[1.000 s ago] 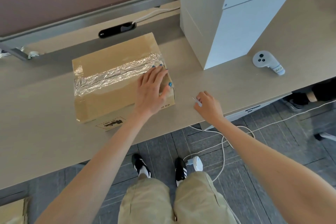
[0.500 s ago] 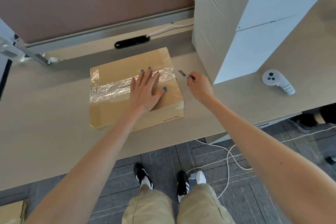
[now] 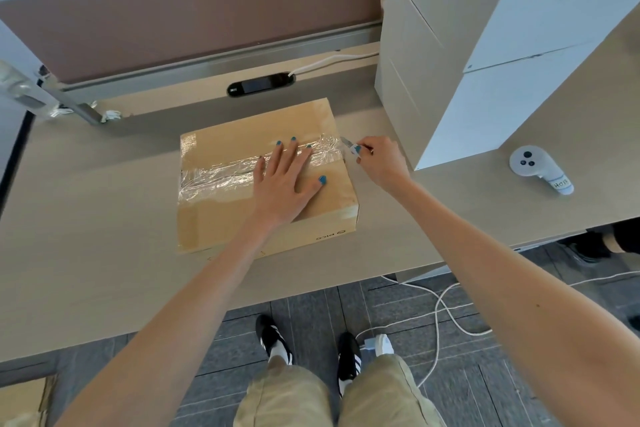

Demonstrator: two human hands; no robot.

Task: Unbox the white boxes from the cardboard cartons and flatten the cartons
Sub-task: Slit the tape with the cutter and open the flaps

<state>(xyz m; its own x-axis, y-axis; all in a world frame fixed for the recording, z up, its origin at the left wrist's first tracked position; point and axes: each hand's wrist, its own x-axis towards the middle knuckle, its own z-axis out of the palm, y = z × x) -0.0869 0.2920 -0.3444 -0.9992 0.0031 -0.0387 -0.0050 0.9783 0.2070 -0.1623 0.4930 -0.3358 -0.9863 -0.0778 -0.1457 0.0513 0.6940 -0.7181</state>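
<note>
Below the left hand (image 3: 282, 189), on the near side of the cardboard carton (image 3: 214, 218), readable print "pico". Pressing flat on the lid with straight, spread fingers across the shiny tape (image 3: 214, 180), probably to stop sliding. Just beyond to the right, pinching a small cutter (image 3: 347, 143) in the right hand (image 3: 381, 163), blade at the tape's end, likely to slit it.

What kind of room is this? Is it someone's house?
Most likely an office, not a house. The desk has a brown divider panel along its back and a black cable slot with a white cable coming out, and the floor is grey carpet tiles.
</note>
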